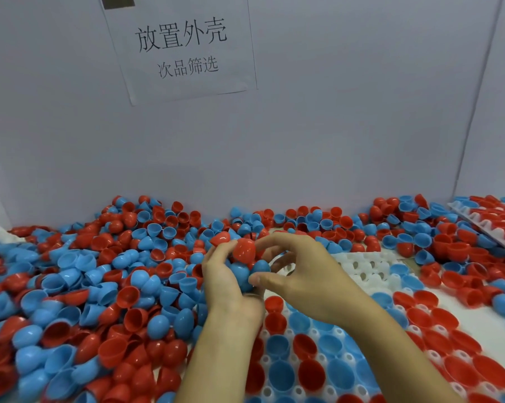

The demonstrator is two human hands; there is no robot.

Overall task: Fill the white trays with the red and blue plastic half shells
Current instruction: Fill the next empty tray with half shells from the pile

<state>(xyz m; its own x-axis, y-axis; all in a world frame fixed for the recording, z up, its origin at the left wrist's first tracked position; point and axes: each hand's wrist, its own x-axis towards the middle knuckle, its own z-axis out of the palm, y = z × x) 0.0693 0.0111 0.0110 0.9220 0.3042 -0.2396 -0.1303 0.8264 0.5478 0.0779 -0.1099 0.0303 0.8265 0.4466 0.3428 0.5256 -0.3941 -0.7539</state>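
Note:
My left hand [222, 282] cups a bunch of shells above the tray's far end: a red half shell [244, 250] on top and blue half shells [239, 271] below. My right hand [300, 271] meets it from the right, thumb and fingertips pinching at the held shells. The white tray [361, 267] lies under my forearms, its near pockets filled with red and blue shells facing up, its far pockets bare. A deep loose pile of red and blue shells [100, 286] covers the table to the left and behind.
A second tray [489, 219] filled with shells leans at the far right. A grey partition with a paper sign [184, 48] closes off the back, and a side wall stands at the right. More loose shells [449, 251] lie right of the tray.

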